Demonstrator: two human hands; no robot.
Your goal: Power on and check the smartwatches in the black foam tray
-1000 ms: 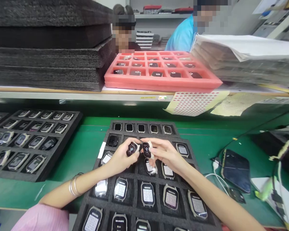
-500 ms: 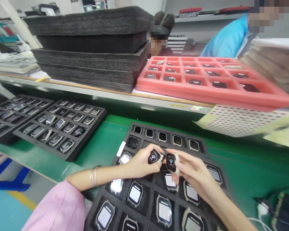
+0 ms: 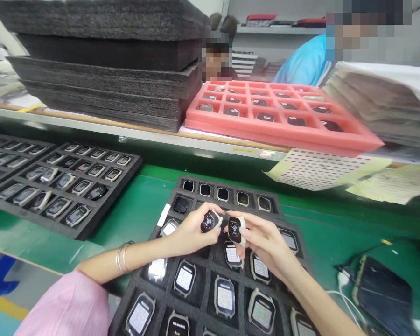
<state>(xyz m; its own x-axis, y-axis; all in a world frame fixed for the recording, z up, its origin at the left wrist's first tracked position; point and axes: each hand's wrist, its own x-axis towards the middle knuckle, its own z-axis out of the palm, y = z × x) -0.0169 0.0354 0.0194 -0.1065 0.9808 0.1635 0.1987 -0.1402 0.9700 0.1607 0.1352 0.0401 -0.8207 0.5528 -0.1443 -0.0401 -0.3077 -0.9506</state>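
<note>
Over a black foam tray (image 3: 210, 270), my left hand (image 3: 192, 228) is closed around a smartwatch (image 3: 210, 220) whose screen is lit with a dial. Close beside it, my right hand (image 3: 269, 238) grips a second smartwatch (image 3: 235, 229) with a pale case, also lit. The two watches face up, side by side with a small gap. Below them the tray's compartments hold several watches, such as a silver-framed watch (image 3: 224, 296) with white text on its screen. The fingertips behind the right watch are partly hidden.
More foam trays of watches (image 3: 70, 182) lie at the left on the green bench. A shelf behind carries a tall stack of black foam (image 3: 101, 74) and a pink foam tray (image 3: 283, 135). A phone (image 3: 385, 289) and white cable lie at right. Two people are beyond the shelf.
The view has shifted to the right, so the scene sits further left and more of the phone shows. Both hands still hold the same watches in nearly the same pose.
</note>
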